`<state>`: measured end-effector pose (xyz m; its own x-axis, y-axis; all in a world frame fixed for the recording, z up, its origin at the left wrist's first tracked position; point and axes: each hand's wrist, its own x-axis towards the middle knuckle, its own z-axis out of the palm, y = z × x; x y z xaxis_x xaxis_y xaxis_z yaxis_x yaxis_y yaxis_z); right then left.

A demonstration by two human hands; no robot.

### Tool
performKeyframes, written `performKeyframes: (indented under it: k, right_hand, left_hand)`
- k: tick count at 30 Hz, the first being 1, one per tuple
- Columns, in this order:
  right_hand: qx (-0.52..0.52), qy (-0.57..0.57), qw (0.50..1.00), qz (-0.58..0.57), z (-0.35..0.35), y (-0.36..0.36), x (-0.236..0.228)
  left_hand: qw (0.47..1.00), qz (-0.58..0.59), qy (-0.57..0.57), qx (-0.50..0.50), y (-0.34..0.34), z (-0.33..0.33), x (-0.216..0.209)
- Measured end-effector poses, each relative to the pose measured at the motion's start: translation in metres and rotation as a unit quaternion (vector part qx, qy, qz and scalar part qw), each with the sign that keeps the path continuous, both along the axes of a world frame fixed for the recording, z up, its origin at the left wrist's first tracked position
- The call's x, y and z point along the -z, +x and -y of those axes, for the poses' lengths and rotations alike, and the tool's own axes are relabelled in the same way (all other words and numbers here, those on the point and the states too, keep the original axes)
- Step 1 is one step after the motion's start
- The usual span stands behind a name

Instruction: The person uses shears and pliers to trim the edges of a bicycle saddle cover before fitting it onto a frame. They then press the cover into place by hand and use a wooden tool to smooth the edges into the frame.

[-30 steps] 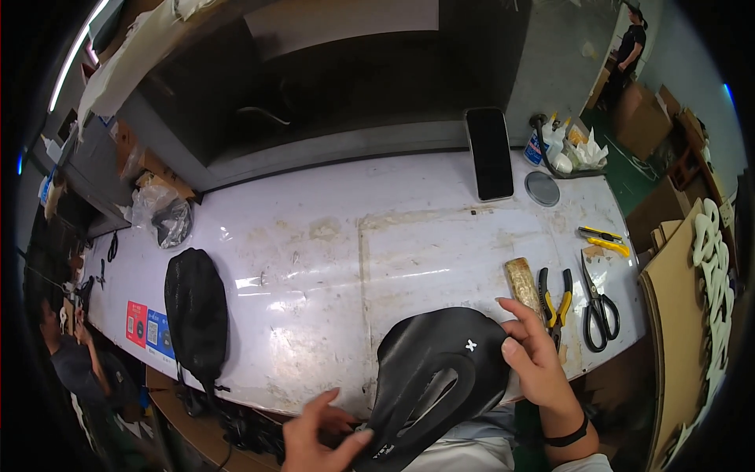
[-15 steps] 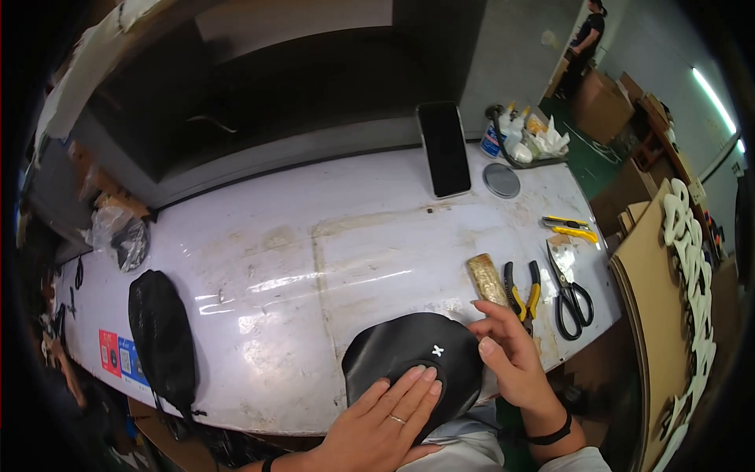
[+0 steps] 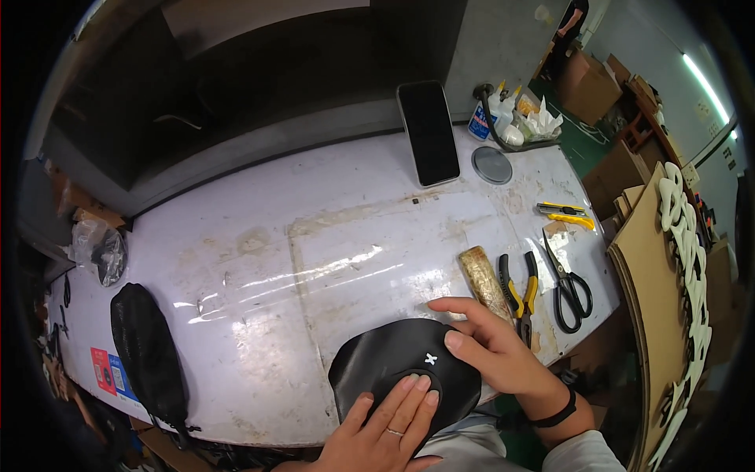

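Vs. ½ sec ago, R hand [image 3: 495, 350] is further over black saddle's [image 3: 389, 346] right side, thumb now atop it, fingers spread; L hand [image 3: 385, 433] still lies flat across its middle, hiding part. Saddle overlaps table's [image 3: 259, 354] near edge. Gold block [image 3: 484, 282], pliers [image 3: 532, 293], scissors [image 3: 578, 299] lie nr R hand; black pouch [image 3: 149, 350] far left.
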<state>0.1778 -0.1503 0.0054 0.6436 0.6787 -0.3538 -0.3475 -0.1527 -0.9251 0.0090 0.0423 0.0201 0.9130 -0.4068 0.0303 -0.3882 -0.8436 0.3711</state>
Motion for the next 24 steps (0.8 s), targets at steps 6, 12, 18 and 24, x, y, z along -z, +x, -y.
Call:
performKeyframes:
  k: [6,12,18,24]
  right_hand:
    - [-0.02,0.021,1.0,-0.01,-0.015,0.008,-0.002]
    - [-0.048,-0.067,0.992,0.094,-0.025,0.011,-0.003]
    - [0.025,0.016,1.0,-0.001,-0.013,0.011,0.006]
    - [0.031,0.028,0.999,0.003,0.001,-0.007,0.001]
  left_hand:
    - [1.0,0.009,0.005,0.004,-0.002,0.002,0.005]
    - [1.0,0.0,-0.002,-0.023,-0.005,0.008,0.009]
    - [1.0,0.013,0.008,-0.016,-0.003,0.009,0.007]
    - [0.989,0.033,-0.145,-0.005,0.002,-0.019,-0.004]
